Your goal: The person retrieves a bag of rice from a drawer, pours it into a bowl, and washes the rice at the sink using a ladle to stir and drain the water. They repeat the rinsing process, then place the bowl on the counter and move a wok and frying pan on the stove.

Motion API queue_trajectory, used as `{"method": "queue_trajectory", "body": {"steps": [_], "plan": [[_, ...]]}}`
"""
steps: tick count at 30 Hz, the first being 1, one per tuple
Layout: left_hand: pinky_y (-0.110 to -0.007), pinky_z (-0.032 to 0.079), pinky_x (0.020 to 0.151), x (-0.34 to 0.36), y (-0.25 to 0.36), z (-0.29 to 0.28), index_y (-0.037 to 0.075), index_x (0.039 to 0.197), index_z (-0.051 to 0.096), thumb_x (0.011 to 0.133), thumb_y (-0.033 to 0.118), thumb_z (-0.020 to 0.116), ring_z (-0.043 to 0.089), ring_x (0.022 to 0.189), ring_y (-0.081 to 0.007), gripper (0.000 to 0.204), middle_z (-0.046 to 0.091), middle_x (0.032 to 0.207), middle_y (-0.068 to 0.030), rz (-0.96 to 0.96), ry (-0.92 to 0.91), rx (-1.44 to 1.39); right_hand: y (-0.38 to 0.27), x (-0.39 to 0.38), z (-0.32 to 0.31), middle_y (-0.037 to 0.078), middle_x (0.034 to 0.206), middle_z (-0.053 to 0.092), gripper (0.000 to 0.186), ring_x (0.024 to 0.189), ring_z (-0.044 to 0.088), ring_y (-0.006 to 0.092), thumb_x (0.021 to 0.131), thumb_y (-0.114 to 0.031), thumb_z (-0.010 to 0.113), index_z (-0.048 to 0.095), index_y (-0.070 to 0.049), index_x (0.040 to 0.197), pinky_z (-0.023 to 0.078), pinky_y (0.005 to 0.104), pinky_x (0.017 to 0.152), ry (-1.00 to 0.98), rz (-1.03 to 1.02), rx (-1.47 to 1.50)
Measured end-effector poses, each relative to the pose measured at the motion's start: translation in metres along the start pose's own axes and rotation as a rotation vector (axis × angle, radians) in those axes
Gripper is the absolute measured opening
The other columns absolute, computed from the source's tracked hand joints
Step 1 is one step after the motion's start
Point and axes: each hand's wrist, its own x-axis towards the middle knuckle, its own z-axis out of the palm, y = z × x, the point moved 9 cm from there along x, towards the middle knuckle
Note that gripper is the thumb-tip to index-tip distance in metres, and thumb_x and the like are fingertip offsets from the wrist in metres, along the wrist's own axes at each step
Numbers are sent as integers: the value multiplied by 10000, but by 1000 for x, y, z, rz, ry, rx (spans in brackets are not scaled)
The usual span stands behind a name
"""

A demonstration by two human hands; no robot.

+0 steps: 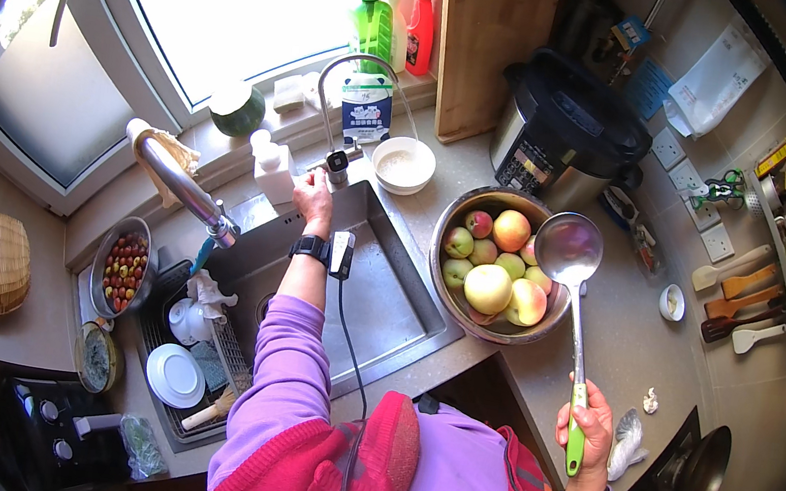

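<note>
My right hand [590, 432] is wrapped round the green-ended handle of a metal ladle [568, 249]. The ladle's round bowl is over the right rim of a large metal basin [436, 281] filled with peaches, apples and similar fruit [489, 288]. At the back edge of the sink, my left hand [313, 200] has its fingers closed at the base of a thin gooseneck faucet [321, 97]. The faucet's spout arcs right, and what looks like a thin stream runs down to a white bowl [405, 165] with pale contents. Part of the left fingers' grip is hidden.
The steel sink [388, 285] lies under my left forearm, with a larger faucet [174, 177] at its left. A dish rack [193, 408] and a colander of small red fruit [124, 268] stand further left. A pressure cooker [572, 130] and a wooden board [493, 50] stand behind the basin.
</note>
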Motion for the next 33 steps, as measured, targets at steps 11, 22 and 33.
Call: {"method": "queue_trajectory", "body": {"steps": [11, 22, 33], "plan": [[-257, 392, 498, 1, 7, -3, 30, 749, 666, 836, 224, 627, 493, 517, -73, 215, 574, 569, 0, 46, 16, -41, 3, 4, -2, 113, 627, 564, 521, 407, 494, 138, 787, -147, 608, 425, 2, 1252, 402, 215, 367, 14, 3, -30], [-259, 445, 550, 15, 17, 2, 4, 847, 655, 826, 200, 637, 549, 581, -86, 198, 614, 660, -28, 69, 25, -167, 4, 7, 1, 123, 653, 571, 520, 435, 509, 136, 779, -145, 619, 431, 13, 1238, 425, 204, 408, 7, 16, -16], [-273, 524, 560, -91, -35, 144, -18, 1088, 453, 843, 307, 634, 590, 695, -165, 446, 555, 864, -93, -760, -635, -689, 6, 11, 2, 133, 657, 572, 529, 449, 515, 148, 773, -153, 627, 432, 16, 1235, 433, 209, 427, 9, 39, -13]]}}
